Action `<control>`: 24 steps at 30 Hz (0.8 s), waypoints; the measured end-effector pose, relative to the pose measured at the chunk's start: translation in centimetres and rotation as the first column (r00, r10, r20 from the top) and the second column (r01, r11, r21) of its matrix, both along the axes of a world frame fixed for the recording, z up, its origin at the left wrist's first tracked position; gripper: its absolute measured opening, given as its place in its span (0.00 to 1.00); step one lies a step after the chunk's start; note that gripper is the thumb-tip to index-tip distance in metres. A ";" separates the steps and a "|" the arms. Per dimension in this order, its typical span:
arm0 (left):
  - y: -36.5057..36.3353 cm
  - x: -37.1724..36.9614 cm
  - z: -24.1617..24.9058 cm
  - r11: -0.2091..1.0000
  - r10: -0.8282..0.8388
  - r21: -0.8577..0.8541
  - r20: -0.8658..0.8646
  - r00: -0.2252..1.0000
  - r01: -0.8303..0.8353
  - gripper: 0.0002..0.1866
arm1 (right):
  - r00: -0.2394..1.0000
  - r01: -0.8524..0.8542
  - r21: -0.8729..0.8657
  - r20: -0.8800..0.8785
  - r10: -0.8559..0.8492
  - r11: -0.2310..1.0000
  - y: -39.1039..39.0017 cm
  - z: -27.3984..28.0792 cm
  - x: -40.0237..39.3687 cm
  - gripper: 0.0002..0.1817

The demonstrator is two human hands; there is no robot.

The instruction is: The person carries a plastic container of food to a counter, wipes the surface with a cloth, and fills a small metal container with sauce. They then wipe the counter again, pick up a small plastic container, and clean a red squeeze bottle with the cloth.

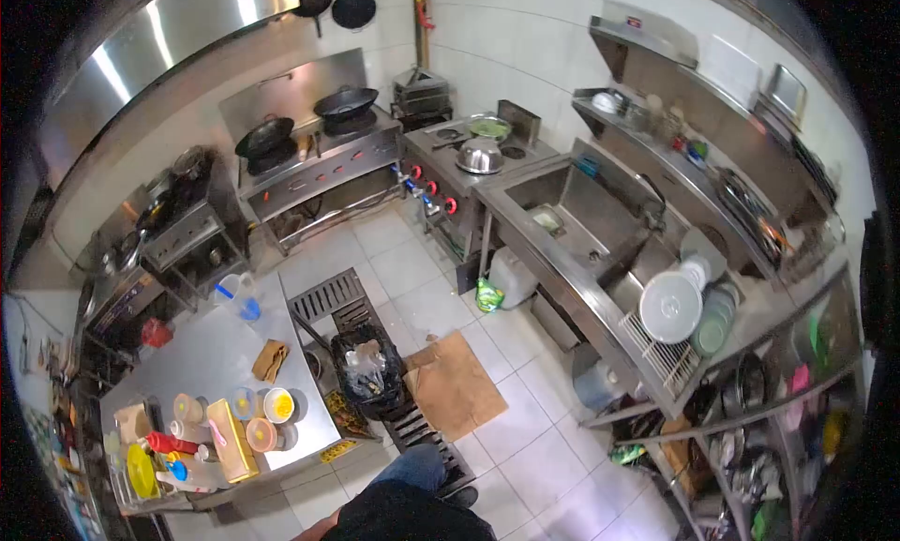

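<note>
On the table (pixel 197 353), beyond the left arm (pixel 322 526), lies a yellow box (pixel 232 440); hand's grip cannot be told.

The flattened cardboard (pixel 457 385) is brown; the tiles (pixel 532 361), white.

From where I'm standing, the bottom edge is cutting off the forearm (pixel 319 530), and both hands are lying out of view. The domed metal cover (pixel 480 155) is hiding whatever is sitting under it. On the lower right rack (pixel 698 432), the crammed items (pixel 745 480) are blurring together, too dim for naming.
</note>
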State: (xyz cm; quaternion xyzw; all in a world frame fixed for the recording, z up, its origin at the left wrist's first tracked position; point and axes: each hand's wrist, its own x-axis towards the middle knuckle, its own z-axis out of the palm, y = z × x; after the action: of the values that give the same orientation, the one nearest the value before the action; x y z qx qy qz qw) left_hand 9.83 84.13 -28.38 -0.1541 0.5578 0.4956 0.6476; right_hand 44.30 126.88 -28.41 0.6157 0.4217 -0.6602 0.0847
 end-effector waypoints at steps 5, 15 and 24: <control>6.3 -2.4 3.6 0.999 0.033 -0.037 0.049 0.998 -0.031 0.23 | 0.998 -0.065 -0.135 -0.017 0.063 0.989 7.9 -1.6 -7.0 0.48; 16.3 -21.0 3.8 0.939 -0.340 -0.061 -0.329 0.881 0.339 0.23 | 0.988 -0.147 -0.383 -0.104 0.115 0.912 23.5 -1.6 -27.6 0.51; 24.1 -45.1 15.8 0.900 0.320 -0.061 -0.580 0.749 -0.432 0.24 | 0.844 -0.536 -0.358 -0.218 0.490 0.764 30.3 -3.3 -51.6 0.44</control>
State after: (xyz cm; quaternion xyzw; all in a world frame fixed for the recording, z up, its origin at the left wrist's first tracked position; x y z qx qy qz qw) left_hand -35.22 108.19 -12.59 -0.1740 0.7240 0.5830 0.3251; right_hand -7.33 157.18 -31.68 0.4074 0.4319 -0.7176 0.3641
